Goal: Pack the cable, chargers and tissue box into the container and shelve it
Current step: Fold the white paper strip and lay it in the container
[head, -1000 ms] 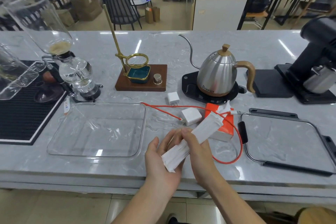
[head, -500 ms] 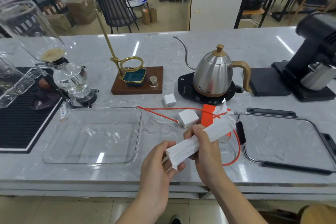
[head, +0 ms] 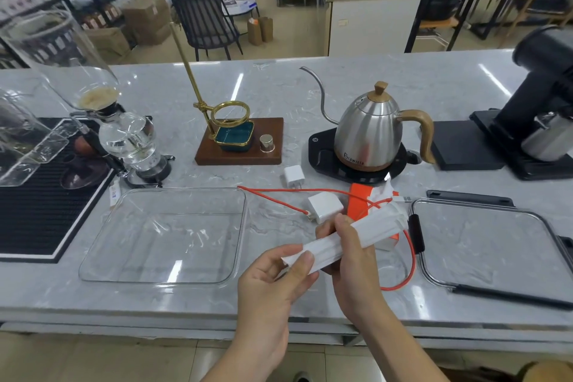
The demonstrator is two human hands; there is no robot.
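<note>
Marble counter [head: 341, 96] bearing the clear container [head: 102, 245], empty, at left and its lid [head: 483, 245] at right; orange tissue box [head: 359, 205] between them, orange cable [head: 409, 260] looped beside it, two white chargers [head: 324, 206] nearby; left hand [head: 273, 282] pinching, right hand [head: 350, 254] gripping, a folded white tissue stack [head: 347, 240] above the counter edge.

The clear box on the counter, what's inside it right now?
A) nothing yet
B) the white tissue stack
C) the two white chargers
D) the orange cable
A: the clear container holds nothing; the orange cable and both white chargers lie on the counter to its right, and both hands hold the white tissue stack above the counter edge.
</note>
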